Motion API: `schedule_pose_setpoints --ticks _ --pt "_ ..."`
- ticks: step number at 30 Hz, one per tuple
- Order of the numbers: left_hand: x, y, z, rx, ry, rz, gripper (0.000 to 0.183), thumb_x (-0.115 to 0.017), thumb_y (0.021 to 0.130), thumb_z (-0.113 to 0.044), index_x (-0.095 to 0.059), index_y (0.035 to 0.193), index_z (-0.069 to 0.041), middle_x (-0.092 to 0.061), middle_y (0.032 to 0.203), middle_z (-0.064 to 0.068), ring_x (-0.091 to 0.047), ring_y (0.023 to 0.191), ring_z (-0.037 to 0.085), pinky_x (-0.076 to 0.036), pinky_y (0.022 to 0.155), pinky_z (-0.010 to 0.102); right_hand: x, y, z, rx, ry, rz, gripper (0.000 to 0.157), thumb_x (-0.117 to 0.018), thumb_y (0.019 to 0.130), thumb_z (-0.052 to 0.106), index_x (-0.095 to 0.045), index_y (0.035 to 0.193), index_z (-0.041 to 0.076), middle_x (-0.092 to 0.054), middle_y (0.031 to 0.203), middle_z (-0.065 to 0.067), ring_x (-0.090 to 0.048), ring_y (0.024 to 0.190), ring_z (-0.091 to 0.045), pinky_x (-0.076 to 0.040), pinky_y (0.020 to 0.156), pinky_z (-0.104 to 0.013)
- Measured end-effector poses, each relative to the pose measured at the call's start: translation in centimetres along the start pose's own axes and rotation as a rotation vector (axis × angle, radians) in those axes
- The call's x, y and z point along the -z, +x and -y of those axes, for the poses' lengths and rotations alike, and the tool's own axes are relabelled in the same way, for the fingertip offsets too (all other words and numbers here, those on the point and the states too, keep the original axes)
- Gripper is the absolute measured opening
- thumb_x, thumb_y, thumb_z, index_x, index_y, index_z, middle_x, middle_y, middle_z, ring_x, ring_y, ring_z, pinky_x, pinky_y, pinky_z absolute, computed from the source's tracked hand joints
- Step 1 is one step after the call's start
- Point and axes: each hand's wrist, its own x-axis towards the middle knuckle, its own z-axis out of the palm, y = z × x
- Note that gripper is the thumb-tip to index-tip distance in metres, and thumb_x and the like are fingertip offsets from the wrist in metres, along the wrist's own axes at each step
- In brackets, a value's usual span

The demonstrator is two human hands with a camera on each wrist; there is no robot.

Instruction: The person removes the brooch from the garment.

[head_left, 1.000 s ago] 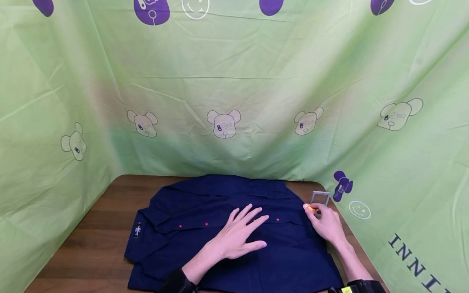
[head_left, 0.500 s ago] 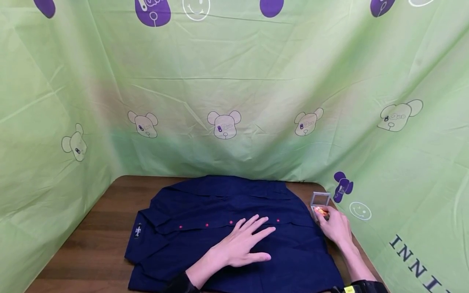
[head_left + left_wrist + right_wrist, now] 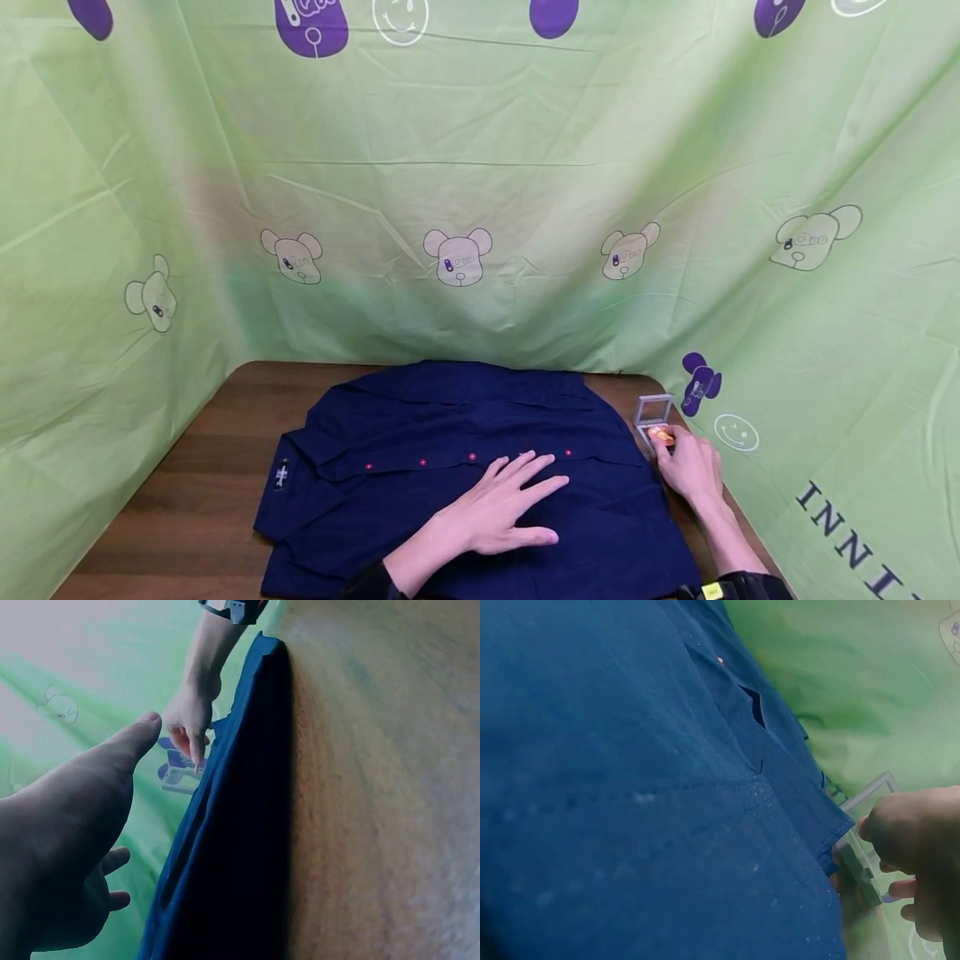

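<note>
A navy blue shirt (image 3: 600,517) lies flat on the table, its collar to the left and a row of red-centred buttons across it. Over the middle of the shirt is my left hand (image 3: 501,510), palm down with fingers spread; whether it touches the cloth I cannot tell. My right hand (image 3: 693,468) pinches a small, flat orange-red object (image 3: 661,435) between thumb and fingers. It is at the open, grey-framed clear box (image 3: 654,409), beside the shirt's right edge. The right wrist view shows part of the box (image 3: 866,876), but fingers hide the orange object there.
The brown wooden table (image 3: 187,483) shows to the left of the shirt and in a narrow strip at the right. Green printed cloth (image 3: 465,325) hangs at the back and both sides, close to the box.
My right hand has carried the orange-red object rightward from the shirt's edge to the open box. My left hand has shifted slightly right and nearer me, uncovering a button.
</note>
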Motion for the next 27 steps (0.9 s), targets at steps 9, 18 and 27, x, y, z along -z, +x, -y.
schedule_pose_setpoints --ticks 9,18,27 --pt "-0.14 0.15 -0.11 -0.002 0.005 0.001 0.075 -0.039 0.1 -0.073 -0.034 0.163 -0.032 -0.024 0.168 0.001 -0.015 0.152 0.026 -0.034 0.11 0.063 -0.3 0.23 -0.95 -0.001 -0.025 -0.003 0.033 -0.074 0.09 0.019 -0.073 0.11 -0.008 -0.072 0.096 -0.032 -0.063 0.081 -0.054 -0.045 0.062 -0.062" --pt "0.08 0.23 -0.1 -0.005 0.0 0.01 0.074 -0.04 0.101 -0.071 -0.036 0.162 -0.03 -0.02 0.169 -0.001 -0.015 0.152 0.026 -0.034 0.11 0.063 -0.56 0.3 -0.76 -0.003 -0.03 -0.004 0.032 -0.075 0.089 0.02 -0.074 0.107 -0.006 -0.073 0.091 -0.03 -0.064 0.077 -0.053 -0.044 0.058 -0.061" --pt "-0.02 0.15 -0.01 -0.007 -0.006 0.021 0.073 -0.038 0.101 -0.071 -0.036 0.162 -0.03 -0.024 0.168 0.0 -0.016 0.151 0.026 -0.034 0.11 0.062 -0.58 0.2 -0.32 0.014 -0.018 -0.033 0.026 -0.073 0.088 0.021 -0.075 0.098 -0.004 -0.073 0.088 -0.027 -0.063 0.077 -0.051 -0.044 0.059 -0.06"
